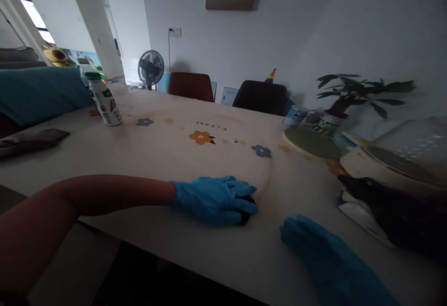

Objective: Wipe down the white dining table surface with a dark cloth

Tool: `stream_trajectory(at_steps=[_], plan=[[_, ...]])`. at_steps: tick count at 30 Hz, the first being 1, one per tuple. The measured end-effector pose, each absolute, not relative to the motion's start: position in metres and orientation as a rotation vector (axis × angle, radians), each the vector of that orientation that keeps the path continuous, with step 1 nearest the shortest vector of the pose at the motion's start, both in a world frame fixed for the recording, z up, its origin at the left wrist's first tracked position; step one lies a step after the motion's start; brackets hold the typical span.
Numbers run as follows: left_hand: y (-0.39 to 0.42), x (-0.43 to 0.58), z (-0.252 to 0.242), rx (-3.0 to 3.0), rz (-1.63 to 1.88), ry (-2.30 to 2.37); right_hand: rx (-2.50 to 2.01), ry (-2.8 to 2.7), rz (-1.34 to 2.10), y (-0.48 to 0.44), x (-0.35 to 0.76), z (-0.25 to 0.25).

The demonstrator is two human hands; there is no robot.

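Observation:
My left hand, in a blue glove, presses down on a small black object near the front of the white table. Its fingers lie over the object, and only dark edges show between and below them, so its kind is hidden. To the right, my right hand, also blue-gloved, rests near the table's front with fingers stretched out and nothing in it. A faint curved mark or crease runs across the table covering just beyond the left hand. Printed flowers and the word "Flower" lie farther back.
A white bottle with a green cap stands at the back left, and a dark cloth lies at the left edge. On the right are a round green mat, a potted plant, a cream appliance and a black bag-like item.

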State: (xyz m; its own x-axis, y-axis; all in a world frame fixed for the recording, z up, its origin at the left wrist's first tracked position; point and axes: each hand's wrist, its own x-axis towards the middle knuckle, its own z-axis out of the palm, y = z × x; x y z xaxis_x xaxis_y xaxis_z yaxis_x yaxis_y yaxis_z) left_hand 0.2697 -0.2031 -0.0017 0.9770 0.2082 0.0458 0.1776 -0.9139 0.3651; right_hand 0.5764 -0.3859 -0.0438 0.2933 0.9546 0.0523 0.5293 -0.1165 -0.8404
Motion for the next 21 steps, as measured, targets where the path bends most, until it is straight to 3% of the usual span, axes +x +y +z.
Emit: stream_trajectory(at_steps=[10, 21], plan=[[-0.19, 0.332, -0.01, 2.859, 0.205, 0.188, -1.8, -1.352, 0.56, -0.398, 0.586, -0.046], [-0.089, 0.411, -0.017, 2.745, 0.264, 0.82, -1.79, -1.349, 0.682, -0.392, 0.568, -0.029]])
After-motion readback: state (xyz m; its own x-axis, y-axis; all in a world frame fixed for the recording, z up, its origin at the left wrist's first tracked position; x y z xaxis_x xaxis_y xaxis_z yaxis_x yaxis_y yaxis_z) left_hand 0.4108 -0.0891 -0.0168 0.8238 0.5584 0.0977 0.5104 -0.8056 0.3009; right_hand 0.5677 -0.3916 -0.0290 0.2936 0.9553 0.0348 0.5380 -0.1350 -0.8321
